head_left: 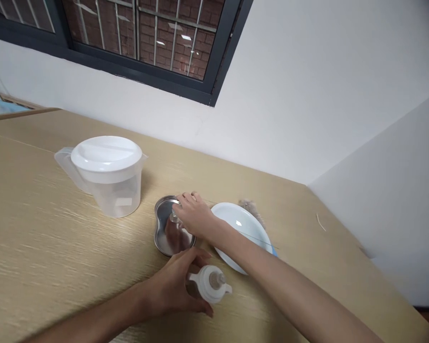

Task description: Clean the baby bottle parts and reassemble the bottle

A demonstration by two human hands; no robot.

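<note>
A baby bottle with a white collar, a pale teat and two side handles stands in the near middle. My left hand curls around its left side, thumb and fingers closed about it. Beyond it lies a kidney-shaped steel tray with a shiny inside. Over the tray's right side is my right hand, its fingers bent down around a small clear, shiny piece that they partly hide. I cannot make out what that piece is.
A lidded translucent plastic pitcher stands at the left. Right of the tray is a white oval dish, partly behind my right forearm, with a brownish fuzzy thing behind it. A thin pale strip lies farther right. The wall and window border the table.
</note>
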